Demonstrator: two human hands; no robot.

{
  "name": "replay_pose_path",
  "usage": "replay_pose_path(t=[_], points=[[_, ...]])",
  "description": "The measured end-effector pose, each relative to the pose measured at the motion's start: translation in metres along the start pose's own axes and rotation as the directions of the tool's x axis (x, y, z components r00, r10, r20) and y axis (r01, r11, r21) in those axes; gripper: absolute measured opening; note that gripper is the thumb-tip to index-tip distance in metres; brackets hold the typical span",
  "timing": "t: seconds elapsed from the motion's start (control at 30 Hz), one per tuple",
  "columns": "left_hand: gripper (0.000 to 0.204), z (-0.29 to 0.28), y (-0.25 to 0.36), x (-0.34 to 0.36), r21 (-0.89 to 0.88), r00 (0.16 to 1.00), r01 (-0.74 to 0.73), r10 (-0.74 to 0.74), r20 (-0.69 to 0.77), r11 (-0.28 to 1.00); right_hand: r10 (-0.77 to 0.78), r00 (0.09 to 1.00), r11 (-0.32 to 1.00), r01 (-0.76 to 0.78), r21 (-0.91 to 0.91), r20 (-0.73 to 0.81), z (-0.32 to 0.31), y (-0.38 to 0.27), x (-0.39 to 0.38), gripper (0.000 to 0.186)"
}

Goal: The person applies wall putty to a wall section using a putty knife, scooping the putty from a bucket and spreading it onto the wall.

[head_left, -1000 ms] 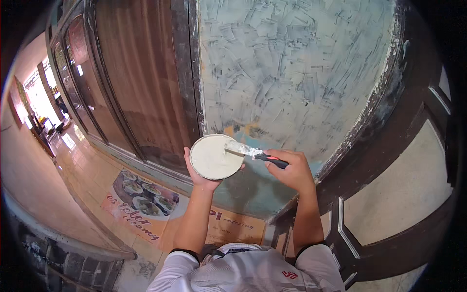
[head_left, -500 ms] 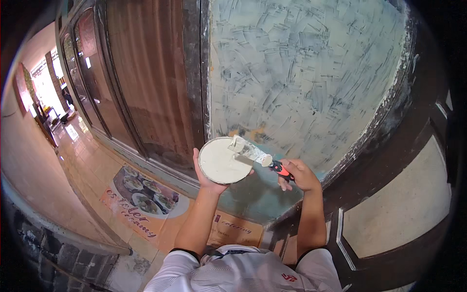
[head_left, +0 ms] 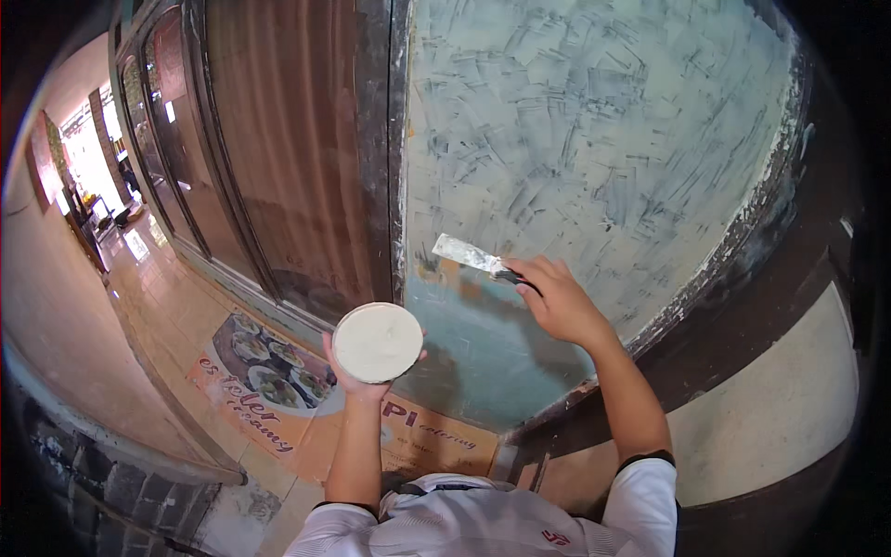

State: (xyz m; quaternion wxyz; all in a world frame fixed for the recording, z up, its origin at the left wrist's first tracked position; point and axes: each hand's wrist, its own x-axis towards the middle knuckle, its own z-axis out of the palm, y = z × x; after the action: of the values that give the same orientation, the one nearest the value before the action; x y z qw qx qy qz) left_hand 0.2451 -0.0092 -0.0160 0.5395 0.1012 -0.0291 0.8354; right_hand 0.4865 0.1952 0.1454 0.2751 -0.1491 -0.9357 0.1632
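Head view shows the right hand (head_left: 564,302) gripping a putty knife (head_left: 471,255) with its blade laid against the blue-green wall (head_left: 594,158) (streaked with filler), while the left hand (head_left: 364,376) cups a round white tub (head_left: 378,343) lower down, beside the brown door (head_left: 288,167).

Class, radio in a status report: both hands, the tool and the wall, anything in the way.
Left hand holds round putty-filled container. Right hand grips putty knife, blade on teal wall panel. Nothing between blade and wall.
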Motion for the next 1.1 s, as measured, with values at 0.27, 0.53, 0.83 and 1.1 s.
replay_pose_path(t=[0.27,0.53,0.83,1.1], points=[[0.107,-0.010,0.040,-0.028,0.087,0.977,-0.215,0.215,0.014,0.973,-0.550,0.812,0.493,0.506,-0.708,0.197,0.075,0.041,0.074,0.034],[0.104,-0.027,0.060,-0.054,0.088,0.949,-0.315,0.312,0.041,0.945,-0.606,0.774,0.428,0.513,-0.744,0.185,0.098,0.079,0.104,0.027],[0.104,-0.036,0.062,-0.059,0.024,0.944,-0.309,0.310,-0.114,0.951,-0.586,0.771,0.387,0.535,-0.751,0.248,0.098,0.048,0.092,0.019],[0.109,-0.034,0.060,-0.061,0.038,0.970,-0.240,0.241,-0.013,0.970,-0.550,0.813,0.376,0.446,-0.812,0.191,0.095,0.057,0.101,0.019]])
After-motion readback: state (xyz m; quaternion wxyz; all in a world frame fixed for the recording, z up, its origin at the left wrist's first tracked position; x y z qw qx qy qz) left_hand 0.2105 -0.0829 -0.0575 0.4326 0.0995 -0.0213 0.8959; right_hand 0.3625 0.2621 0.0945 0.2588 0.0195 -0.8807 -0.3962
